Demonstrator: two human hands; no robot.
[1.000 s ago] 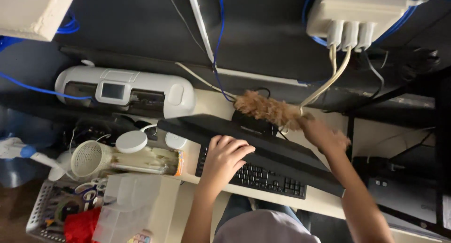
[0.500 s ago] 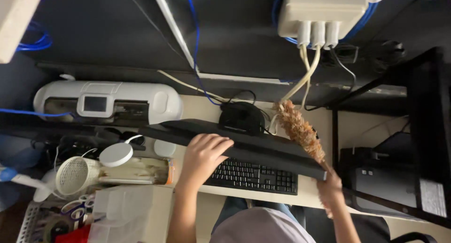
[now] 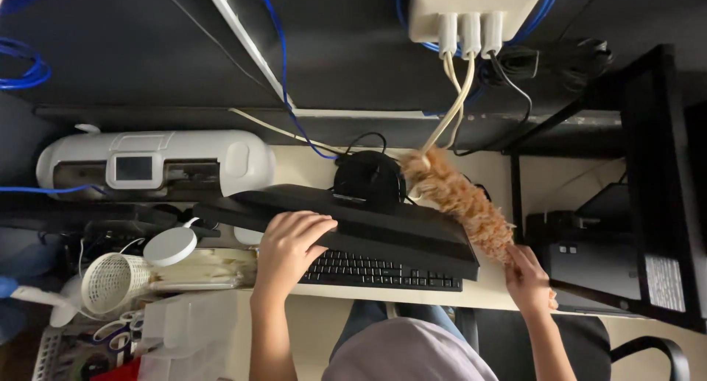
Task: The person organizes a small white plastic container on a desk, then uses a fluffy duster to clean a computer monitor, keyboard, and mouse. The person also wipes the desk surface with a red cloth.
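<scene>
Right hand (image 3: 532, 279) closed around handle of orange feather duster (image 3: 462, 200); duster angled up-left, tip just beside round black monitor base (image 3: 367, 179), near white cables (image 3: 451, 108). Left hand (image 3: 289, 246) rests palm-down, fingers curled over top edge of black monitor (image 3: 383, 230), gripping it lightly. Black keyboard (image 3: 383, 271) below monitor on pale surface (image 3: 530, 182). White printer-type machine (image 3: 147, 163) at far left; white mesh cup (image 3: 112, 281) beneath it.
</scene>
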